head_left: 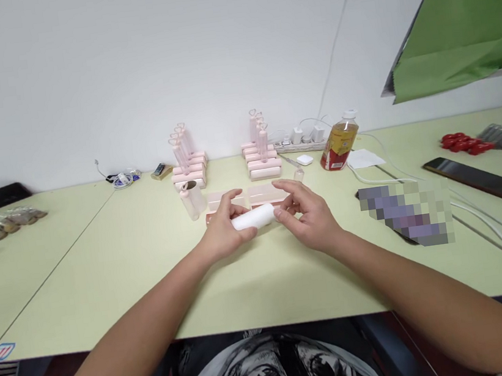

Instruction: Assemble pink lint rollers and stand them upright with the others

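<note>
A smooth white roll (255, 217) lies level between my two hands, low over the table. My left hand (228, 223) is closed on its left end, thumb in front. At the right end, my right hand (307, 212) has its fingers bent, with thumb and fingertips at the roll's edge. Just behind are pink see-through covers (268, 193), partly hidden by my hands. A hollow tube (194, 195) and a pale pink cylinder (188, 203) stand to the left. A small clear piece (298, 173) is behind my right hand.
Pink handles with heart-shaped loops (179, 154) and pink cylinders (264, 164) form two groups at the back. Rightward are a drink bottle (340, 141), a power strip (300, 143), cables, a phone (476, 177) and a blurred-out device (405, 217). Small bagged items (10, 223) lie far left.
</note>
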Demonstrator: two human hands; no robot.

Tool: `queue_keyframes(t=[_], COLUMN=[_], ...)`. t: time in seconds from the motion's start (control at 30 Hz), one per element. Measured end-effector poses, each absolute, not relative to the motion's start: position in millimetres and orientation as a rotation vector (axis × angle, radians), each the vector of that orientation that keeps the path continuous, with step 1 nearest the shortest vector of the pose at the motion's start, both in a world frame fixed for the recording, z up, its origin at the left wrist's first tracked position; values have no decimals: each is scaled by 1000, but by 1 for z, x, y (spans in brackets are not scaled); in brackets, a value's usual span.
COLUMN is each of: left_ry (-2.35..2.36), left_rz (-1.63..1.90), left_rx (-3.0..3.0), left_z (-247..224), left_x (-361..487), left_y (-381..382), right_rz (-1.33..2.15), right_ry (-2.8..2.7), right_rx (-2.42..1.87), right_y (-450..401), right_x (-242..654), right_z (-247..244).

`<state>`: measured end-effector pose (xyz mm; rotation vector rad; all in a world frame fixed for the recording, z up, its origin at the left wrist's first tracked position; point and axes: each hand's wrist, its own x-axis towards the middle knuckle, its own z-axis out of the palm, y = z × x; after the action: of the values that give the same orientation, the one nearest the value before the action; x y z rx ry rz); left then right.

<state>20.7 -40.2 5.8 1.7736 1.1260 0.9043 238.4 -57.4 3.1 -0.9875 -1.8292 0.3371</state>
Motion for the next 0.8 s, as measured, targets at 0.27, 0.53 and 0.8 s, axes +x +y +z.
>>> queue_keyframes(t=[0.27, 0.53, 0.8], left_ry=[1028, 974, 923], left_rz=[1200, 1276, 1243], left_rx=[1609, 1688, 1747], left_z=[7, 2, -2], left_x=[20, 19, 17], left_y=[-37, -32, -31], right_rz=[586, 445, 470], right_ry=[-1989, -2020, -2288], right_rx=[-1171, -1513, -1562], right_y=[-55, -39, -42], right_x=[239, 256, 242], right_z=[4, 6, -3])
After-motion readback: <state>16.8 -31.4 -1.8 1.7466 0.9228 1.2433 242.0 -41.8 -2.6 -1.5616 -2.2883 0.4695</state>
